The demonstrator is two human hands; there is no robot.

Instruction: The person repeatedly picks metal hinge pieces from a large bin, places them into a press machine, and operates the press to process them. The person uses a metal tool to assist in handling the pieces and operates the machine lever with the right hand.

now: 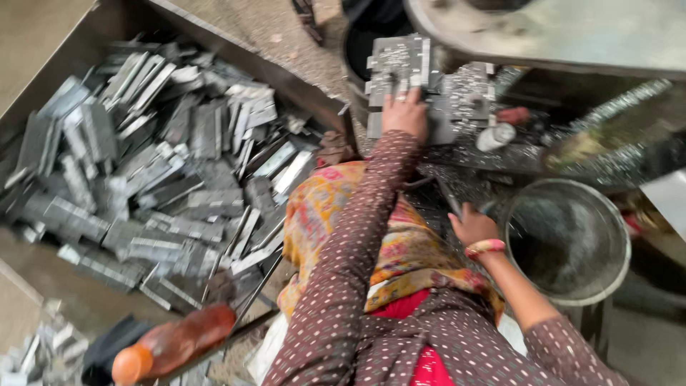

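A big tray [86,43] at the left holds a heap of grey metal strips [157,171]; an orange bottle [171,347] lies below it. The left hand [404,114] presses flat, fingers spread, on a grey metal block [400,68] under the machine. The right hand [473,225] curls on a thin rod [449,196], beside 1 steel bucket [572,293].

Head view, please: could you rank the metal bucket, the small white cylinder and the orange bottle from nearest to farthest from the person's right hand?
From the right hand:
1. Metal bucket, just to its right, with its rim beside the hand.
2. Small white cylinder, above it on the littered machine bed.
3. Orange bottle, far off at the lower left, across the lap, near the pile of metal pieces.
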